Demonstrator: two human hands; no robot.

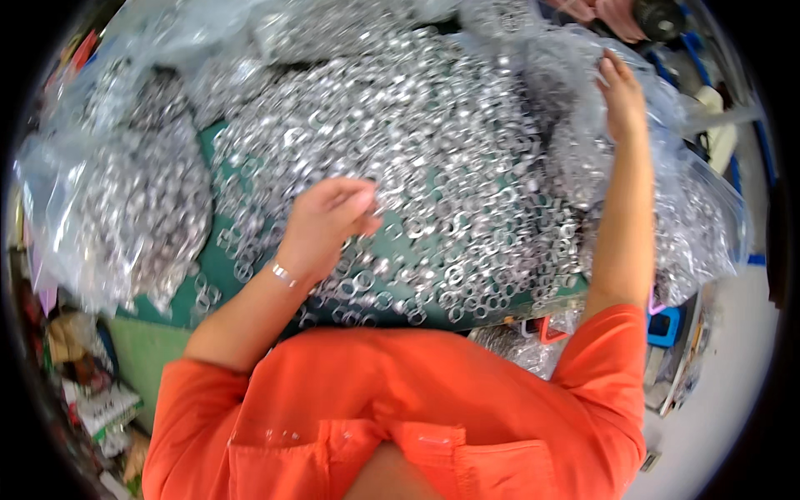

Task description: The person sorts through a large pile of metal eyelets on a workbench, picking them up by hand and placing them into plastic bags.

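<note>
A wide spread of small silver metal rings (467,217) covers the green tabletop (218,250). Over the near-left part of this spread is my left hand (327,218), its thumb and fingers drawn together in a pinch. Whatever sits between those fingertips is too small and blurred to name. My right hand (623,98) reaches to the far right, fingers stretched out, at a clear plastic bag (571,158) full of rings. It appears to lie against the bag's side; its grip is not closed on anything visible.
Another clear bag of rings (142,208) bulges at the left edge, with more filled bags (317,29) along the back. Below the right bags stand a blue plastic item (664,327) and a red-edged one (550,331). Assorted packages (104,408) lie at lower left.
</note>
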